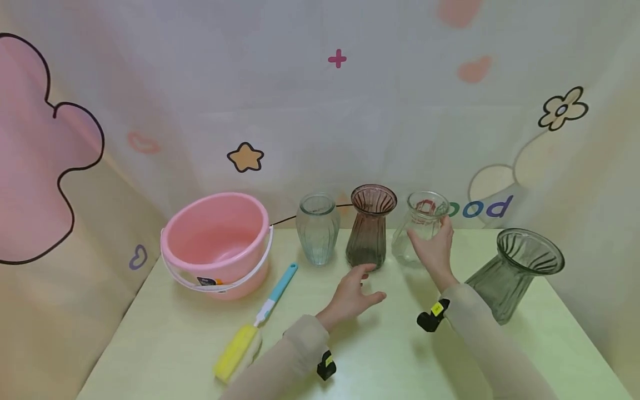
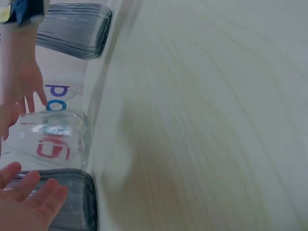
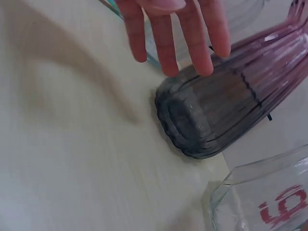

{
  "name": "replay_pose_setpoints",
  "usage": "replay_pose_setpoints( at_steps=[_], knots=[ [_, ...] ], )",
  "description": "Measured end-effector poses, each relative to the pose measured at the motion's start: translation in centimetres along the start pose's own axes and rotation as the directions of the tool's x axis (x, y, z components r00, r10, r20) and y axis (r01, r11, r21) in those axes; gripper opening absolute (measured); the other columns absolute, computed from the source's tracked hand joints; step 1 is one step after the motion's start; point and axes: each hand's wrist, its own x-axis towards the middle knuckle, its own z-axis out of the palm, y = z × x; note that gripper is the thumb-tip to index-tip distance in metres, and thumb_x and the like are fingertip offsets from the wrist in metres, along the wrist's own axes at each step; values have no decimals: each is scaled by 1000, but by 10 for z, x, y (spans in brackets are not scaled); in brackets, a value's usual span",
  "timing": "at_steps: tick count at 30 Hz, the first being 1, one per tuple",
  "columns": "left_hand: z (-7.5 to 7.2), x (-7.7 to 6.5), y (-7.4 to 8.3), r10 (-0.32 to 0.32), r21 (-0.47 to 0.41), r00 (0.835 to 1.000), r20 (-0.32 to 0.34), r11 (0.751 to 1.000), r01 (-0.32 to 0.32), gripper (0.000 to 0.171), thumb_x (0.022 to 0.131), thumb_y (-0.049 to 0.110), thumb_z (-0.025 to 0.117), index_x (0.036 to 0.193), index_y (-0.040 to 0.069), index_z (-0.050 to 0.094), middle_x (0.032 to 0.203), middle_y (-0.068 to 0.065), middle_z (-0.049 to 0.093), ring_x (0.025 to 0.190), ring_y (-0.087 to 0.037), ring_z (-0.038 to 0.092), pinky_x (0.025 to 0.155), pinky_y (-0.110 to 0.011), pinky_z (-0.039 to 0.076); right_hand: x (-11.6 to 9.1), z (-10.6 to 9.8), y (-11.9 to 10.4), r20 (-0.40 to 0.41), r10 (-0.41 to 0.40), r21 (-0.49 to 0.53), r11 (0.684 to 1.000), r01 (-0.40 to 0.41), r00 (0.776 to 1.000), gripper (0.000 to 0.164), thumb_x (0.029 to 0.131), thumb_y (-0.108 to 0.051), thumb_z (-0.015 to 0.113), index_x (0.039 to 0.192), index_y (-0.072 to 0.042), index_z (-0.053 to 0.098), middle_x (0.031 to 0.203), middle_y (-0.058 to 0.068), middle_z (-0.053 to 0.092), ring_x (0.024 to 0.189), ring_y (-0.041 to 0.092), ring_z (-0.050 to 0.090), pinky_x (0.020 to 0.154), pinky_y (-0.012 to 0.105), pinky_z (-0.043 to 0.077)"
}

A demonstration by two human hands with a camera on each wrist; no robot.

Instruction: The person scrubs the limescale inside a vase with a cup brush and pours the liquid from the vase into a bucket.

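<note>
My left hand hovers low over the table, thumb and fingers spread apart with nothing between them. Just beyond its fingertips stands a ribbed vase, brownish pink above and grey below. My right hand is at the clear glass vase with red lettering, thumb in front and fingers by the right of its rim. In the left wrist view the right hand has its fingers extended beside that clear vase. The right wrist view shows the left hand's fingers straight, close to the ribbed vase.
A pale clear vase stands left of the ribbed one. Further left are a pink bucket with a white handle and a yellow sponge brush with a blue handle. A grey-green ribbed vase stands beyond my right forearm. A printed curtain hangs behind.
</note>
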Motion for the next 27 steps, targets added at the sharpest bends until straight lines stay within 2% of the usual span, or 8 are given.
replay_pose_setpoints(
  at_steps=[3, 7, 12, 16, 19, 27],
  knots=[
    [8, 3, 3, 2, -5, 1000, -17, 1000, -2, 63, 80, 29, 70, 134, 13, 43, 134, -5, 48, 118, -24, 49, 92, -31, 45, 13, 8, -2, 46, -7, 3, 1000, 7, 999, 94, 82, -36, 66, 146, -12, 0, 147, 17, 15, 136, 32, 18, 109, 50, 20],
    [21, 10, 5, 2, 1, 1000, -15, 1000, -2, 65, 80, 31, 70, 136, 13, 41, 135, -3, 46, 119, -23, 49, 93, -30, 44, 25, 10, -2, 28, -20, 4, 1000, 20, 999, 94, 81, -32, 67, 144, -9, 2, 143, 21, 21, 134, 35, 25, 108, 50, 23],
    [31, 16, 4, -21, 36, 999, -31, 999, 22, 66, 79, 33, 70, 136, 14, 42, 135, -1, 47, 118, -19, 51, 92, -29, 44, 30, 5, 1, 43, 9, -55, 998, -7, 999, 90, 82, -38, 65, 143, -5, 8, 141, 23, 30, 128, 40, 34, 103, 52, 29],
    [32, 19, 2, -29, 56, 999, -46, 998, 32, 66, 79, 34, 70, 136, 14, 42, 134, -1, 48, 117, -19, 50, 91, -31, 44, 28, 1, 2, 63, 21, -95, 995, -15, 998, 85, 81, -42, 65, 142, -9, 15, 140, 19, 36, 127, 39, 37, 101, 53, 31],
    [29, 20, 2, -30, 72, 999, -32, 997, 33, 67, 80, 34, 70, 137, 15, 40, 135, -1, 47, 119, -19, 49, 94, -32, 43, 23, -3, 0, 79, 32, -125, 992, -22, 996, 87, 80, -44, 65, 142, -10, 16, 140, 19, 37, 127, 39, 37, 100, 53, 31],
    [25, 28, 7, -13, 149, 1000, 12, 989, 11, 77, 78, 37, 71, 142, 18, 32, 141, -1, 40, 129, -17, 39, 103, -32, 35, -10, -19, -4, 144, 24, -160, 987, 0, 989, 81, 78, -45, 68, 138, -9, 27, 139, 17, 42, 123, 39, 41, 95, 52, 35]
  ],
)
